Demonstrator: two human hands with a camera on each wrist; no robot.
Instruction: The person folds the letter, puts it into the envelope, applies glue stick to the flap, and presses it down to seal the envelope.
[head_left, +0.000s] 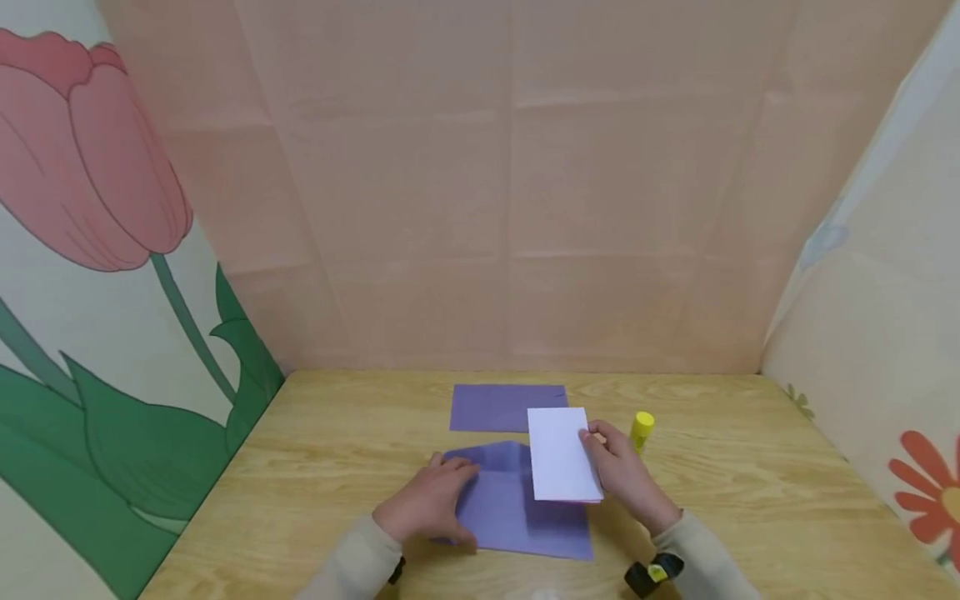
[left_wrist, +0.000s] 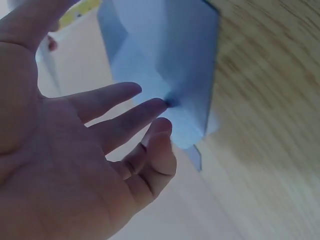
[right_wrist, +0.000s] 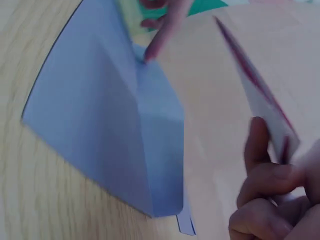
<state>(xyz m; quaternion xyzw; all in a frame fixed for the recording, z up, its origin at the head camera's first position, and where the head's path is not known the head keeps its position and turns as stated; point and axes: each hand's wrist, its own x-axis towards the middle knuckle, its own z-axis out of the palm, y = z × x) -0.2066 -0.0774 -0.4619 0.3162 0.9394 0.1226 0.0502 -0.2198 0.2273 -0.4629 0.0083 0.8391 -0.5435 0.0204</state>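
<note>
Pinching white card [head_left: 558, 458]: right hand [head_left: 626, 473], fingers clamped on its right edge, card held over purple paper [head_left: 502, 521] on tabletop [head_left: 337, 467]. Head view shows card's blank white face; right wrist view shows it edge-on, red along edge, and paper's far flap raised from crease. Left hand [head_left: 429, 502] at paper's left side; left wrist view shows its fingers apart. Head view also shows yellow tube [head_left: 642, 427] beyond right hand, purple strip [head_left: 495, 408] behind paper.
</note>
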